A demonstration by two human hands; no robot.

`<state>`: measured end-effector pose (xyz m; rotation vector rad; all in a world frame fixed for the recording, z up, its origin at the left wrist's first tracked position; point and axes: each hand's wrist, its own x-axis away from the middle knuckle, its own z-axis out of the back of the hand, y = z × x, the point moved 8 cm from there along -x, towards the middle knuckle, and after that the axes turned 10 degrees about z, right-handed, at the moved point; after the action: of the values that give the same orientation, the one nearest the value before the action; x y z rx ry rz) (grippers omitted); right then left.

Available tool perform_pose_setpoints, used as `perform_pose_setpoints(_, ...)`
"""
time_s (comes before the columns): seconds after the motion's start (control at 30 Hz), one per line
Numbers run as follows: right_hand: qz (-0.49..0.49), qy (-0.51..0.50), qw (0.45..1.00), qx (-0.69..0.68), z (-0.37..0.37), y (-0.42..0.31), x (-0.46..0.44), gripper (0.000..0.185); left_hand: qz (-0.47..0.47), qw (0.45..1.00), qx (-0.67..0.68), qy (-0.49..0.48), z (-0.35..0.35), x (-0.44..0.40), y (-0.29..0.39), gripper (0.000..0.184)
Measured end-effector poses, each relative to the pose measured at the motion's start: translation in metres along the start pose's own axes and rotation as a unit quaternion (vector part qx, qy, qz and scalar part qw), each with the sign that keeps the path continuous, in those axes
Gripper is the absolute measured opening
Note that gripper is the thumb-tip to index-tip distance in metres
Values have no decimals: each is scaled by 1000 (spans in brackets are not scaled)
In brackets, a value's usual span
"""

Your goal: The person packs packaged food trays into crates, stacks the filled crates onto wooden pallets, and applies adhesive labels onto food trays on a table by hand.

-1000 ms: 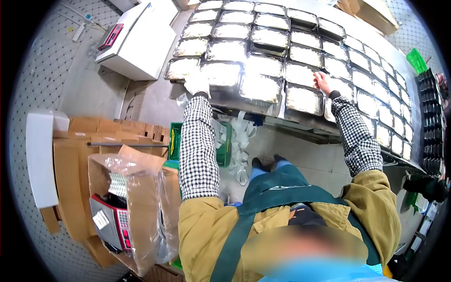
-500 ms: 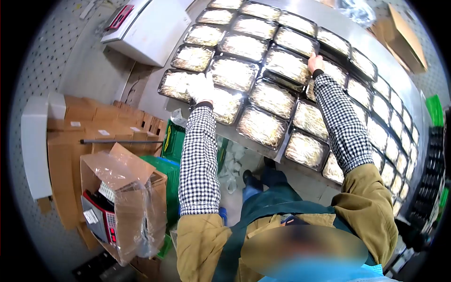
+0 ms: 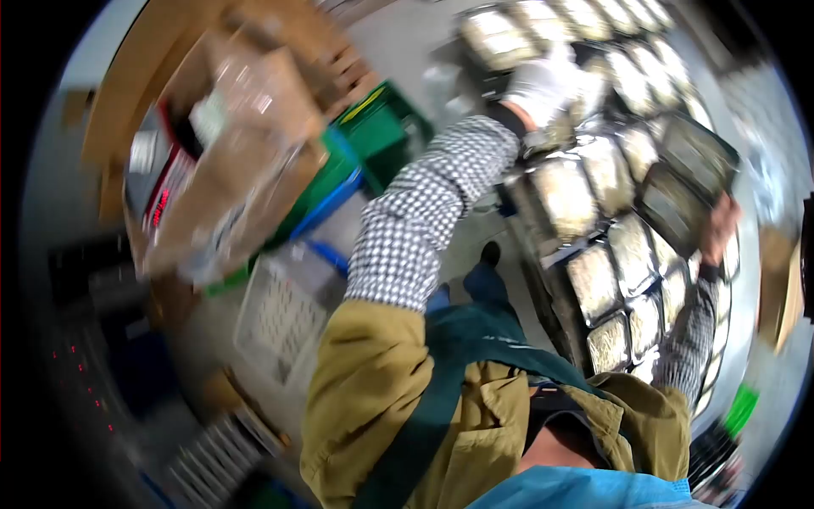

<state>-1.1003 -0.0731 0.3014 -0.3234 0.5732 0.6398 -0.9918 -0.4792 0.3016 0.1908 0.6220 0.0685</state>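
Observation:
My left hand [image 3: 547, 85], in a white glove, reaches over the filled trays at the top of the metal table; motion blur hides its fingers and whatever they may hold. My right hand [image 3: 721, 227], bare, grips the edge of a black tray [image 3: 674, 204]. A second black tray [image 3: 699, 154] lies against it, both tilted above the rows, their contents unclear. Around and below them are several black trays [image 3: 564, 199] filled with pale, strand-like food, their tops shiny.
At upper left, an open cardboard box [image 3: 246, 161] in clear plastic holds a red and grey device [image 3: 161, 182]. Green crates [image 3: 381, 127] and a white crate [image 3: 280, 318] stand left of my legs. Another cardboard box [image 3: 776, 288] is at the right edge.
The view has swung round, shifting the table to the right. My right hand has gone from resting among the filled trays to gripping black trays raised above them.

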Motion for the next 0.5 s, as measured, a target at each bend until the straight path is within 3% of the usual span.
perform_pose_setpoints(0.03,-119,24,990,-78,16,-27,-5,31,8,996,-52,78,26,18,-6,29)
perform_pose_setpoints(0.07,-76,3,996,-49,17,-43,-1,31,78,993,-22,84,57,39,-22,30)
perform_pose_setpoints(0.1,-30,-10,999,-20,17,-63,-3,32,88,987,-4,136,94,70,-41,30)
perform_pose_setpoints(0.17,1,-34,997,-75,12,-155,-1,31,126,971,-41,198,163,144,-81,30)
perform_pose_setpoints(0.2,13,-65,991,-120,0,-206,8,30,130,963,-130,195,210,188,-89,28)
perform_pose_setpoints(0.23,10,-107,988,-113,-17,-255,21,27,167,966,-114,162,230,240,-116,19)
perform_pose_setpoints(0.27,38,-145,975,-162,-35,-317,37,26,151,970,-177,63,252,295,-132,20)
perform_pose_setpoints(0.3,81,-193,963,-168,-57,-367,57,26,219,960,-175,-19,258,356,-161,27)
perform_pose_setpoints(0.33,135,-228,941,-211,-64,-445,82,25,121,969,-210,38,295,411,-168,20)
perform_pose_setpoints(0.37,131,-296,916,-235,-96,-488,115,21,266,937,-213,-82,307,479,-201,13)
perform_pose_setpoints(0.4,191,-299,890,-286,-86,-574,142,20,386,898,-178,-116,319,551,-239,16)
perform_pose_setpoints(0.43,222,-301,846,-380,-98,-639,174,20,440,860,-201,-160,338,616,-266,25)
perform_pose_setpoints(0.5,175,-484,782,-352,-158,-737,267,22,522,795,-216,-222,365,748,-319,34)
